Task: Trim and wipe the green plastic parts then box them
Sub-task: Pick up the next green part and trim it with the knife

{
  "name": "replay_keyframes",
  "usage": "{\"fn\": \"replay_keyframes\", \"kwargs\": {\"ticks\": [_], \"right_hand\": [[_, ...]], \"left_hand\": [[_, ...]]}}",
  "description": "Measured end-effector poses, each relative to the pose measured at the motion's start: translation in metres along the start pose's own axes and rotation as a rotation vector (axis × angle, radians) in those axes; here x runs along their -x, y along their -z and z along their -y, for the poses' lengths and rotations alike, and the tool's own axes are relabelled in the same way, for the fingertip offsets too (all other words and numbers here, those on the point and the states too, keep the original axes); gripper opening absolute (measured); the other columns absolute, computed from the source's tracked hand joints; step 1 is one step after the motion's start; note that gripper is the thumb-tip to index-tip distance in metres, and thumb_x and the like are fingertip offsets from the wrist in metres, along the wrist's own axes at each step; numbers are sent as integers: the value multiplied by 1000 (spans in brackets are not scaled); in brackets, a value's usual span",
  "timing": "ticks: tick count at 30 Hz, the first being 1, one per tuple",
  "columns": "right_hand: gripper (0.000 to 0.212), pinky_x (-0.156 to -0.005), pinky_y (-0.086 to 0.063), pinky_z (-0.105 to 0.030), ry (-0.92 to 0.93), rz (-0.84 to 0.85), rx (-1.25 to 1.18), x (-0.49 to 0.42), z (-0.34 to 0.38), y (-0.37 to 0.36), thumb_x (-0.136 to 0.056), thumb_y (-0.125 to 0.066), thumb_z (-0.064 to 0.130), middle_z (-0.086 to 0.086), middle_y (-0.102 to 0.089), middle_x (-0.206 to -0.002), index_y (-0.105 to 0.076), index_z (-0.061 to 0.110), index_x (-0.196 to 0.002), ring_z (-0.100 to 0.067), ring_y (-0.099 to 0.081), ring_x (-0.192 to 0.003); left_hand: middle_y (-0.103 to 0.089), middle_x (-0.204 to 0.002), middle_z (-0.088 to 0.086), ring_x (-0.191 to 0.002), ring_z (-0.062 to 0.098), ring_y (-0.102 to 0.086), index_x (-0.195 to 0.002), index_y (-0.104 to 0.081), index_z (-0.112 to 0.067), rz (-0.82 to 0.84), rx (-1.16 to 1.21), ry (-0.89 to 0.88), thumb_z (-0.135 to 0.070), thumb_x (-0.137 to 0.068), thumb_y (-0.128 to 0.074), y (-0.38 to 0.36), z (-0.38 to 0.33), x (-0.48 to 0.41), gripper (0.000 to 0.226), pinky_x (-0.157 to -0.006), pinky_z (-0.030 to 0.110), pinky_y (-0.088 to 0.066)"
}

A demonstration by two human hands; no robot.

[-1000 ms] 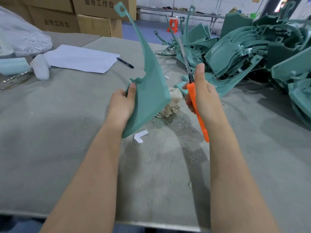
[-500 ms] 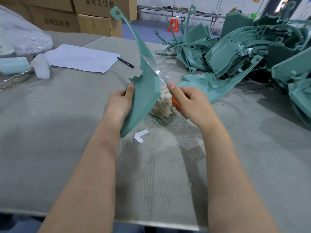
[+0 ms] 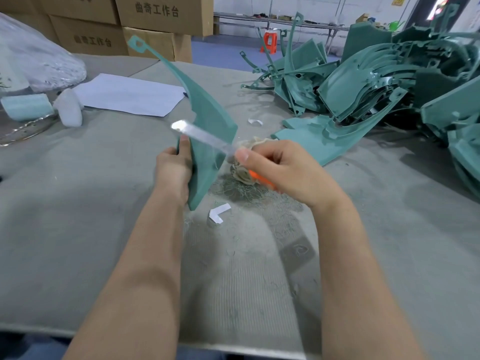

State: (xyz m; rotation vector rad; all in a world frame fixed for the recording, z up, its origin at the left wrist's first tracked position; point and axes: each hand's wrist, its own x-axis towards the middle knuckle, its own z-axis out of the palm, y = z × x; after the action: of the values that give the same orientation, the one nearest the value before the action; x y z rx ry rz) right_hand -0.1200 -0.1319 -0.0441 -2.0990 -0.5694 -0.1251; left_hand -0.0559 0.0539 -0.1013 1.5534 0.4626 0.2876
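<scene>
My left hand (image 3: 173,170) grips the lower edge of a curved green plastic part (image 3: 207,118), held upright over the table, its thin tip with a loop pointing up and left. My right hand (image 3: 281,170) grips an orange-handled knife (image 3: 207,138). Its long metal blade lies across the face of the part, tip pointing left, just above my left thumb. A crumpled beige rag (image 3: 245,172) lies on the table behind my right hand, partly hidden by it. Thin green shavings (image 3: 241,193) lie beneath it.
A big heap of green plastic parts (image 3: 376,81) fills the right back of the grey table (image 3: 78,203). A white sheet of paper (image 3: 130,94), a plastic bag (image 3: 33,61) and cardboard boxes (image 3: 155,16) are at the back left. A white scrap (image 3: 218,213) lies near my hands.
The knife swung from upright at the right of the part down across its face, its blade now pointing left. The part tilted further left. My right hand turned over.
</scene>
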Motion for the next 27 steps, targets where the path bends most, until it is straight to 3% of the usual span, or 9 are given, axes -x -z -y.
{"fn": "replay_keyframes", "kwargs": {"ticks": [4,6,8,10,12,15,19,24,27], "right_hand": [[60,-55,-37,-27,-189,-406,-128,-6,-10,5,-94,-48,56,4,-53,-56,-60,-1,-79,-9,-42,-48],[56,-52,-37,-23,-267,-457,-256,-8,-14,7,-90,-53,57,-2,-66,-71,-61,2,-91,-8,-45,-46],[46,-49,-35,-23,-306,-428,-346,-10,-17,2,-90,-63,44,-12,-63,-78,-60,-1,-97,-10,-41,-45],[28,-44,-29,-23,-332,-452,-435,-13,-18,-3,-90,-66,19,-15,-45,-73,-56,-6,-94,-13,-34,-44],[7,-41,-25,-23,-378,-542,-510,-15,-22,0,-87,-61,3,-11,-37,-66,-56,6,-85,-13,-32,-43],[13,-41,-26,-21,-426,-719,-695,-11,-29,10,-87,-58,0,-3,-40,-59,-55,11,-81,-10,-32,-40],[13,-41,-30,-19,-446,-839,-842,-8,-35,18,-89,-59,2,0,-46,-64,-53,12,-84,-7,-34,-37],[11,-42,-32,-21,-426,-851,-841,-8,-34,17,-90,-58,4,-1,-50,-68,-57,14,-89,-9,-35,-38],[11,-43,-31,-21,-383,-797,-788,-9,-30,14,-91,-57,4,-2,-53,-71,-57,13,-96,-10,-36,-39]], "left_hand": [[-67,-99,8,-90,26,-63,-81,-57,-14,-23,50,51,-49,-94,-49,0,-1,1,38,-88,40,-53],[-67,-109,9,-101,28,-64,-97,-60,-11,16,52,56,-45,-93,-52,-4,-3,4,35,-93,44,-52],[-68,-106,7,-99,26,-65,-103,-60,-12,86,82,18,-39,-94,-55,-11,-3,11,28,-85,40,-56],[-69,-91,-3,-80,14,-68,-93,-58,-20,162,135,-38,-31,-95,-57,-18,-6,19,11,-60,27,-57],[-67,-78,-7,-60,4,-64,-89,-57,-25,197,150,-113,-31,-96,-55,-21,-11,26,10,-49,19,-49],[-58,-60,-2,-40,7,-49,-89,-55,-22,49,110,-199,-34,-99,-47,-15,-15,24,17,-44,17,-35],[-50,-66,-1,-59,16,-42,-77,-59,-26,21,-17,-213,-35,-98,-42,-11,-13,25,29,-59,26,-31],[-63,-113,-14,-104,2,-53,-114,-63,-28,324,-55,-240,-53,-99,-31,-21,-22,44,43,-77,13,-35],[-70,-110,-3,-101,12,-66,-105,-62,-22,542,275,-72,-48,-93,-51,-21,-26,48,30,-87,31,-53]]}}
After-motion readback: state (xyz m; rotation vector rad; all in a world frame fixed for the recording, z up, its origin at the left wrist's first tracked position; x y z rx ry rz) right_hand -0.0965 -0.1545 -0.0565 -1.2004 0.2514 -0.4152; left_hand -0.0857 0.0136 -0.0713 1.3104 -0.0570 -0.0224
